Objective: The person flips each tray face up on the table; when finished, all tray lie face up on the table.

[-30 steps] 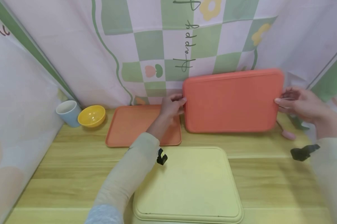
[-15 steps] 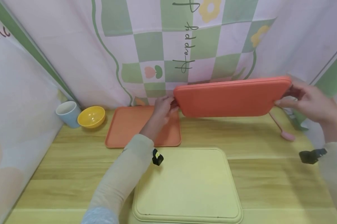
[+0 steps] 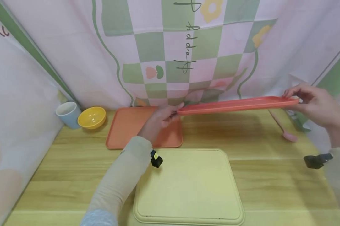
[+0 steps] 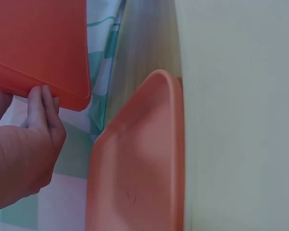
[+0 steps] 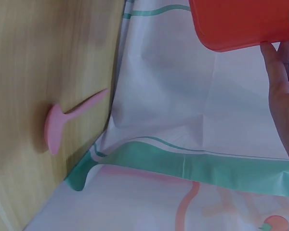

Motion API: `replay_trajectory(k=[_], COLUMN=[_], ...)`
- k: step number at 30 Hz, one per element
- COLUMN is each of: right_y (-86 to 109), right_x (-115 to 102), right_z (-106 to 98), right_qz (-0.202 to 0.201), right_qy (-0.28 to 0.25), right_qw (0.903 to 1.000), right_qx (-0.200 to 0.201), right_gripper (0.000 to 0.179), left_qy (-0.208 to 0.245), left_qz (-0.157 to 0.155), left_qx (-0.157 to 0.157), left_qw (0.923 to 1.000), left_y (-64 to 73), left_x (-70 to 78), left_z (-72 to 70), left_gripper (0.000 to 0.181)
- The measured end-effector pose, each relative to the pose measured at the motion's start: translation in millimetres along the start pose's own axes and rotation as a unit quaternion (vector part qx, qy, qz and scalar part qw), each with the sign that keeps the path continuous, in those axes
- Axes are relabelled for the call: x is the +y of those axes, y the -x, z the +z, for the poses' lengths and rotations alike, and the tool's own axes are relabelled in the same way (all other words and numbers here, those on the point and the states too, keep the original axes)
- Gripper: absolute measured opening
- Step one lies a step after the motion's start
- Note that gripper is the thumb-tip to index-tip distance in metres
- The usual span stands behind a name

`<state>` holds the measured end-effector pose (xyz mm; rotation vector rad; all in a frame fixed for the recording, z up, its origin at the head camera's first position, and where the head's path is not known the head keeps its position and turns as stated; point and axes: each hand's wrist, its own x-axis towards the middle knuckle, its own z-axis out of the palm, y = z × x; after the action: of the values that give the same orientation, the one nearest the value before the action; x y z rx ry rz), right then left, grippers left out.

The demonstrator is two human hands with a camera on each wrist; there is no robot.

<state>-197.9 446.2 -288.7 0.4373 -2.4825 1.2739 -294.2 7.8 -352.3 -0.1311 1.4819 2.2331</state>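
Note:
A red tray (image 3: 235,105) hangs above the back right of the table, nearly level and seen edge-on in the head view. At its left end my left hand (image 3: 162,116) pinches the rim between thumb and fingers. My right hand (image 3: 314,100) grips the opposite short end. The left wrist view shows the tray's red underside (image 4: 43,48) with my fingers (image 4: 37,108) at its edge. Below my left hand an orange tray (image 3: 133,125) lies flat on the table, partly covered by the hand and forearm. In the right wrist view a pink ladle (image 5: 55,127) lies below the held tray.
A yellow tray or board (image 3: 189,185) lies at the table's (image 3: 271,185) front middle. At the back left stand a blue cup (image 3: 69,116) and a yellow bowl (image 3: 92,117). A checked curtain (image 3: 178,47) hangs right behind the table.
The red tray has tipped from upright, its broad face towards me, to nearly level, and its lower edge has risen off the table. Both hands have kept their hold on its ends.

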Motion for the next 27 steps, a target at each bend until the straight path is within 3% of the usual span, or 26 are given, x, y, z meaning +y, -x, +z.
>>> replay_trajectory(k=[4, 8, 12, 16, 22, 27], right_y=[0.7, 1.7, 0.7, 0.3, 0.5, -4.0], right_x=[5.6, 5.7, 4.8, 7.1, 11.6, 9.8], right_z=[4.4, 5.6, 4.4, 3.1, 1.9, 6.1], right_qz=[0.000, 0.043, 0.103, 0.156, 0.184, 0.237], right_qy=[-0.031, -0.022, -0.039, -0.104, -0.199, -0.102], right_qw=[0.9995, 0.9989, 0.9938, 0.9814, 0.9602, 0.9645], right_qx=[0.010, 0.001, -0.021, -0.040, -0.070, -0.056], right_gripper=[0.035, 0.032, 0.040, 0.043, 0.044, 0.034], left_qy=[-0.015, -0.021, -0.027, -0.044, -0.052, -0.069], left_qz=[-0.016, -0.010, 0.004, 0.012, 0.021, 0.013], left_qx=[0.014, 0.032, 0.049, 0.064, 0.068, 0.065], left_qw=[0.9997, 0.9992, 0.9985, 0.9969, 0.9961, 0.9954], left_y=[0.6, 0.8, 1.1, 1.7, 1.5, 4.1], left_x=[-4.0, -7.0, -9.0, -10.2, -13.8, -17.4], left_z=[-1.6, -2.3, -1.6, 0.1, 1.5, 3.1], left_gripper=[0.004, 0.012, 0.014, 0.027, 0.030, 0.036])
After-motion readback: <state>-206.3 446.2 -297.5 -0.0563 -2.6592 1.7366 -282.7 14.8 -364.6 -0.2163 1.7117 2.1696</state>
